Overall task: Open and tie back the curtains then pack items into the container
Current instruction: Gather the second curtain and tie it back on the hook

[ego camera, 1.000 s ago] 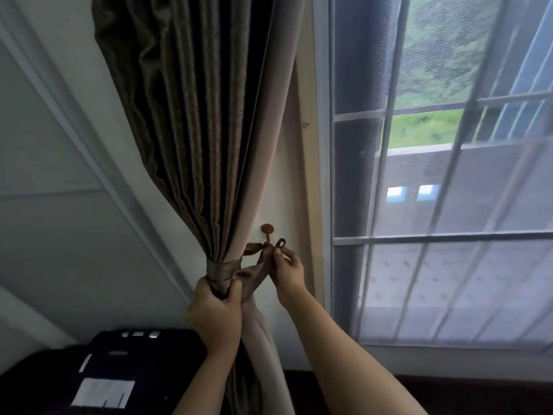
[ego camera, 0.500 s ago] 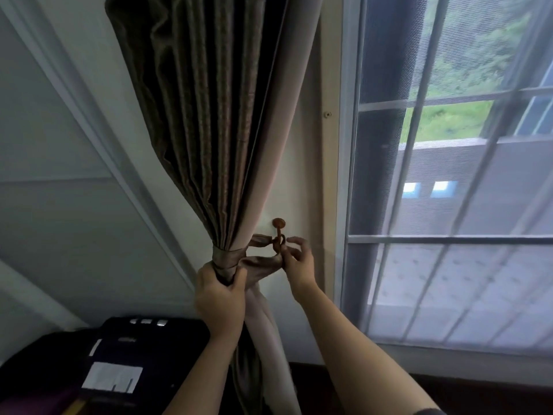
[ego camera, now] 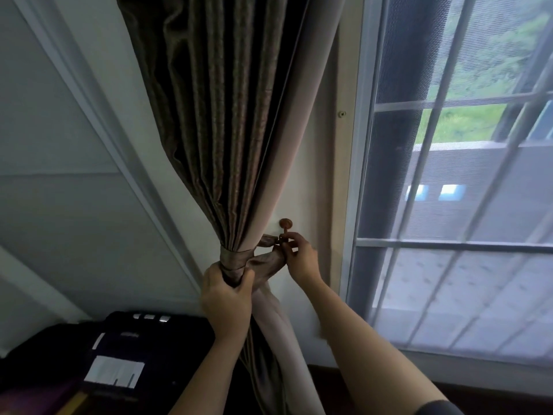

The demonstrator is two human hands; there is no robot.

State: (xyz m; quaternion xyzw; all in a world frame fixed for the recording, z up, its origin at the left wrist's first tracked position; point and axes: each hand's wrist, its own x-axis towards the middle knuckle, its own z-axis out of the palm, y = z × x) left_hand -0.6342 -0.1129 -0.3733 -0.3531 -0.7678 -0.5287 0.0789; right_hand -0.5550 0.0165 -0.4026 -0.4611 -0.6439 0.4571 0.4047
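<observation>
At the lower left sat a dark case, possibly the container; we saw nothing packed. Our left hand was clenched round the gathered curtain, just under the tieback wrapped about it. Our right hand pinched the tieback's end at the wall hook, beside the bared window. We judged the curtain opened and the tying nearly done. Whether the loop was seated we could not tell. Packing was not yet begun.
</observation>
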